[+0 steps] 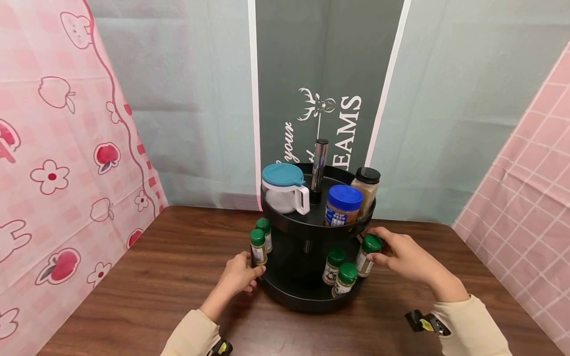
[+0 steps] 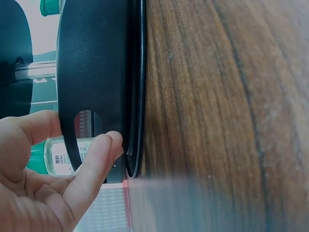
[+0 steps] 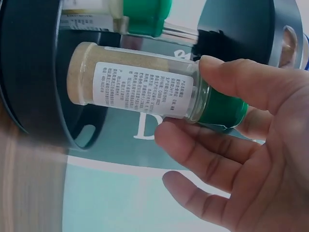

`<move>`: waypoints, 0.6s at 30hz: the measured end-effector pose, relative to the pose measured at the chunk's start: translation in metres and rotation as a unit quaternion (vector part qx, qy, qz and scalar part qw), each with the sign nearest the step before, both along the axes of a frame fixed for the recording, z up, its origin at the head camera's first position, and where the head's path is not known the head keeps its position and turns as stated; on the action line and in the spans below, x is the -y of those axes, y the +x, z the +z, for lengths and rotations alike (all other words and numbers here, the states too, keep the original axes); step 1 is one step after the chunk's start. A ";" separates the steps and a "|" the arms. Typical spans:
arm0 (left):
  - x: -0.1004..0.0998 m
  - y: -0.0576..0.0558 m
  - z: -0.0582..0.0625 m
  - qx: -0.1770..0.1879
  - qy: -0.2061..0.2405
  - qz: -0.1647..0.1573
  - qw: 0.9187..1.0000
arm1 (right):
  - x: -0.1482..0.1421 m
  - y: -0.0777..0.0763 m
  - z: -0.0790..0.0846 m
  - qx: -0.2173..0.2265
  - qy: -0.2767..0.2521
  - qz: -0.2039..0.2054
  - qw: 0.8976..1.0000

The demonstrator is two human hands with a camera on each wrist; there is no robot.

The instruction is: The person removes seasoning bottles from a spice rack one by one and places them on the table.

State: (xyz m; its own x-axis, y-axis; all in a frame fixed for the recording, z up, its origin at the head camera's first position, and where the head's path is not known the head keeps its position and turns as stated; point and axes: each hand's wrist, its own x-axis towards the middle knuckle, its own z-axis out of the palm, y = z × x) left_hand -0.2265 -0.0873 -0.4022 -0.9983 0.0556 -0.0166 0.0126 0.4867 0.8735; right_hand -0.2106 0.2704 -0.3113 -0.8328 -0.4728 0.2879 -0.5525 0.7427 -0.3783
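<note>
Fingers of our right hand [image 1: 407, 258] are bending part-closed, pinching a clear cylindrical jar [image 3: 149, 87] of tan powder near its green lid, at the right edge of a black round two-tier rack [image 1: 307, 302], lower level. Our left hand [image 1: 238, 273], half-curled, is gripping that level's rim. If the jar's base is catching the wall, or the rack is turning, it could be toppling neighbouring green-lidded jars [image 1: 344, 282]. Above, a clear teal-lidded pitcher [image 1: 279, 190], contents indistinct, is standing beside a blue-lidded jar [image 1: 343, 206] of brown filling and a black-lidded jar [image 1: 367, 190] of pale filling.

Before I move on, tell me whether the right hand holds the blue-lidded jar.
No, the right hand holds a green-lidded jar.
</note>
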 end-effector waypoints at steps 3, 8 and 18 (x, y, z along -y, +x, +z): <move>-0.001 0.000 0.000 0.002 0.002 0.002 1.000 | -0.002 0.001 0.003 0.000 0.004 -0.012 1.000; -0.001 -0.001 -0.001 0.006 0.000 0.004 1.000 | -0.003 0.002 0.005 0.009 0.002 -0.019 1.000; -0.001 -0.001 0.000 0.000 -0.002 0.004 1.000 | -0.011 0.004 0.008 -0.001 0.001 -0.015 1.000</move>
State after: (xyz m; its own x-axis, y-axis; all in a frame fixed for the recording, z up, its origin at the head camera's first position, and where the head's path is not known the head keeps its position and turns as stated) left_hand -0.2272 -0.0868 -0.4024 -0.9987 0.0476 -0.0162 0.0093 0.4909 0.8712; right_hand -0.2065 0.2809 -0.3032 -0.8459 -0.4481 0.2892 -0.5308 0.7595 -0.3760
